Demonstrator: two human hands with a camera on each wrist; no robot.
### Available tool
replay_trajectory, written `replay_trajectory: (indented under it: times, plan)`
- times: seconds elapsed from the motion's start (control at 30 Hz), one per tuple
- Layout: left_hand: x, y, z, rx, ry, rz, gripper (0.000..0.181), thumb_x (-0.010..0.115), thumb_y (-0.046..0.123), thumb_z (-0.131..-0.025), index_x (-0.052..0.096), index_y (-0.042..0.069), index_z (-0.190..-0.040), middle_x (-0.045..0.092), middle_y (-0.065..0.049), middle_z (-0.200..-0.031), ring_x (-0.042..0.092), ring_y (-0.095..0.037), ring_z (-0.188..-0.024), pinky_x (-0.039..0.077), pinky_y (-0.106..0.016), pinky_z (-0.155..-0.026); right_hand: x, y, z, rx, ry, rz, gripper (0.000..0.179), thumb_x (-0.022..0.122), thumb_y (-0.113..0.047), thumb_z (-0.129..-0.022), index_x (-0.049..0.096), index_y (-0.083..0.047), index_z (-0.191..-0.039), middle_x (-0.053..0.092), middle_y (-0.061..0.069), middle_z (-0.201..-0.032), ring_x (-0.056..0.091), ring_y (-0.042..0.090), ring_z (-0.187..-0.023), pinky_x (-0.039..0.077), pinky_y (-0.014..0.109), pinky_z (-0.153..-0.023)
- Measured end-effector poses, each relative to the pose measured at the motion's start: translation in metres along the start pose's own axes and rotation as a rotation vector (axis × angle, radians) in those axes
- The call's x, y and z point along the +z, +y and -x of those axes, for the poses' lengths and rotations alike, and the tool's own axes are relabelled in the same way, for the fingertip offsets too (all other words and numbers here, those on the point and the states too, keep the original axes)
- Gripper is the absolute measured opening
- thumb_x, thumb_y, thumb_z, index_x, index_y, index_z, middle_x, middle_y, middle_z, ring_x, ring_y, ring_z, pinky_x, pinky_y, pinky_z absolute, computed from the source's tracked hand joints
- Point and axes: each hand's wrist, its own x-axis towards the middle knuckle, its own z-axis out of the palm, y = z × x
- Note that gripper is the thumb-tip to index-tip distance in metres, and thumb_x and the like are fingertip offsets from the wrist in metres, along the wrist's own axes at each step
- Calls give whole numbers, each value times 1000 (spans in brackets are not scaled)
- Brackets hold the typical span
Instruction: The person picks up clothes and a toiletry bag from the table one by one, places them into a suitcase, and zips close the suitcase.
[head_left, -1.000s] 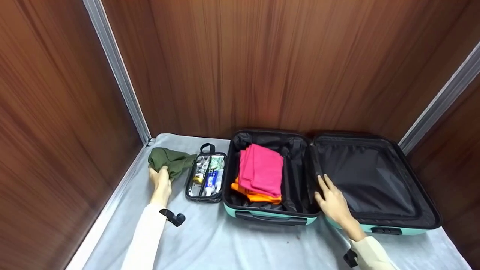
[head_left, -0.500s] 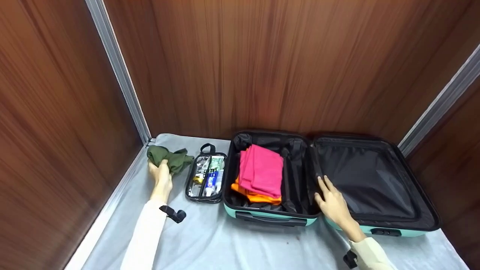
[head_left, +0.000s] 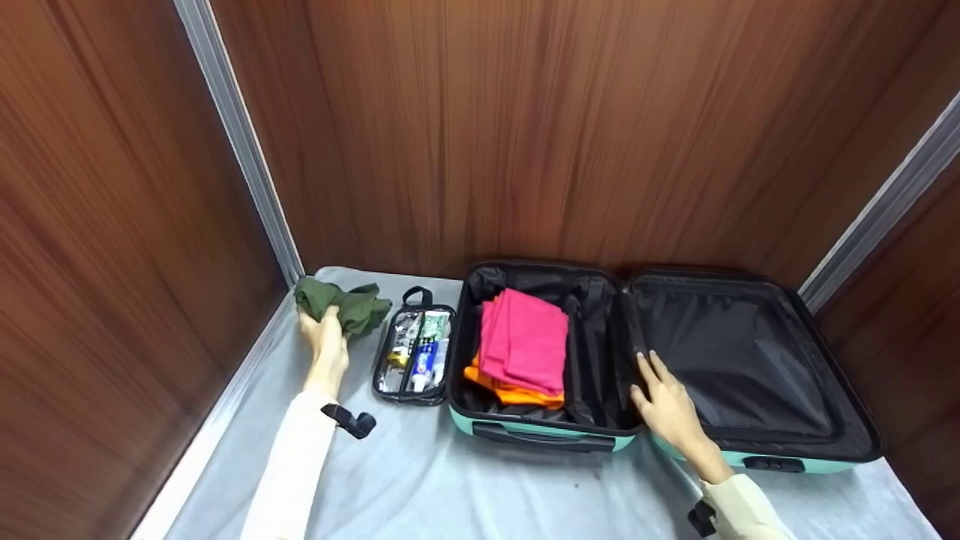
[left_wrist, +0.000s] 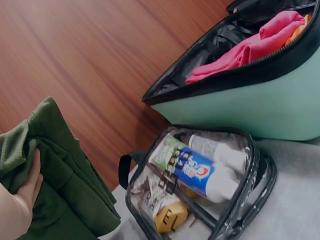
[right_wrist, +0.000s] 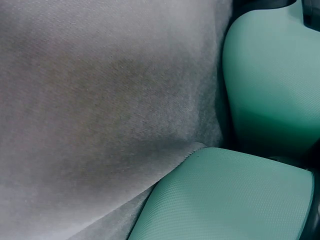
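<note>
At the left of the head view, my left hand point(head_left: 328, 351) grips a dark green folded garment point(head_left: 358, 309). In the left wrist view, my thumb presses into the folds of that garment point(left_wrist: 62, 185), which hangs in layers; its exact kind is unclear. A mint-green suitcase point(head_left: 463, 423) lies spread wide, with a folded pink cloth point(head_left: 525, 337) on top of an orange cloth point(head_left: 517, 393) in its left half. My right hand point(head_left: 669, 411) rests, fingers extended, on the inner edge of the right half point(head_left: 750, 360). The right wrist view shows only mint shell point(right_wrist: 235, 192) and grey cover.
Between my left hand and the suitcase lies a clear toiletry bag point(head_left: 384, 381) with a black handle, holding a toothpaste tube point(left_wrist: 192, 167) and small bottles. A grey sheet point(head_left: 420, 480) covers the surface. Brown wood-grain panels point(head_left: 525, 135) enclose the back and sides.
My left hand has lifted the green garment slightly and moved a little farther back. The garment's loose end has bunched up. My right hand and the suitcase have stayed in place.
</note>
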Motion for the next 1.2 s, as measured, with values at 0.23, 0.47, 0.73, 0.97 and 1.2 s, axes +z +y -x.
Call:
replay_trajectory:
  times: [0.23, 0.47, 0.73, 0.97, 1.2]
  plan:
    - [16, 3, 3, -7, -11, -1, 76, 40, 0, -100, 1, 28, -159, 29, -17, -152, 49, -25, -115, 49, -33, -88, -1, 2, -1, 8, -15, 4, 56, 60, -8, -95, 41, 7, -146, 35, 33, -149, 43, 55, -125, 37, 65, -98]
    - [30, 3, 6, -19, -18, 42, 71, 41, 0, -100, 9, 25, -158, 34, -16, -143, 51, -19, -103, 50, -30, -80, 1, 3, -1, -2, 4, 1, 57, 59, -10, -94, 41, 7, -145, 35, 34, -148, 44, 56, -124, 38, 65, -98]
    - [46, 5, 11, -32, -19, 62, 78, 42, -2, -99, 3, 28, -160, 28, -15, -153, 47, -25, -118, 47, -35, -92, 2, 3, -1, -5, -3, 5, 57, 60, -8, -94, 41, 7, -145, 35, 34, -148, 45, 55, -123, 38, 64, -99]
    - [60, 4, 16, -25, -41, 89, 79, 43, -2, -98, 4, 28, -160, 30, -15, -151, 52, -21, -105, 52, -29, -79, 1, 1, -1, -7, 8, 12, 57, 61, -7, -94, 42, 7, -145, 36, 34, -148, 46, 55, -122, 39, 63, -98]
    - [79, 3, 22, -35, -49, 98, 78, 45, -2, -98, 9, 29, -159, 37, -17, -144, 55, -22, -98, 52, -30, -74, 2, 2, 1, 12, -20, 4, 57, 59, -10, -96, 40, 7, -147, 33, 33, -150, 44, 55, -124, 37, 64, -100]
